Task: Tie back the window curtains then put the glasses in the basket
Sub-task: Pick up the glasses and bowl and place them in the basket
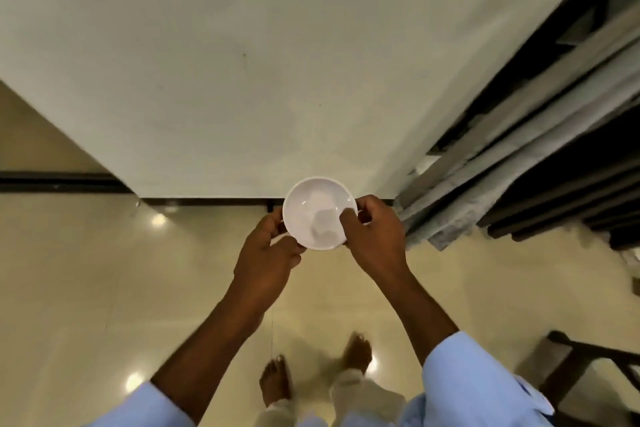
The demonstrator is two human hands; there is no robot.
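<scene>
1. Head view, the grip: both hands hold a small white bowl (319, 213) out in front of the body. The left hand (268, 253) pinches its near-left rim with thumb and fingers closed on the edge; the right hand (375, 236) clasps the right rim, fingers curled over the lip. The bowl looks empty, though a pale patch inside could be a reflection.

2. Head view, around the grip: just to the right of the right hand, grey curtains (502, 156) hang in gathered folds down to the glossy floor (104, 288). I cannot see a tie-back on them, so whether they are fastened cannot be told. Beyond the bowl stands a plain wall (225, 62). Below the hands are the person's bare feet (277, 378), and low to the right a dark wooden piece of furniture (588, 364).

3. Progress, as a judgement: no glasses and no basket appear here, so the second step seems not yet begun. The bowl is not named in the task; with both hands taken up by it, it would need setting down before the curtains can be handled.
</scene>
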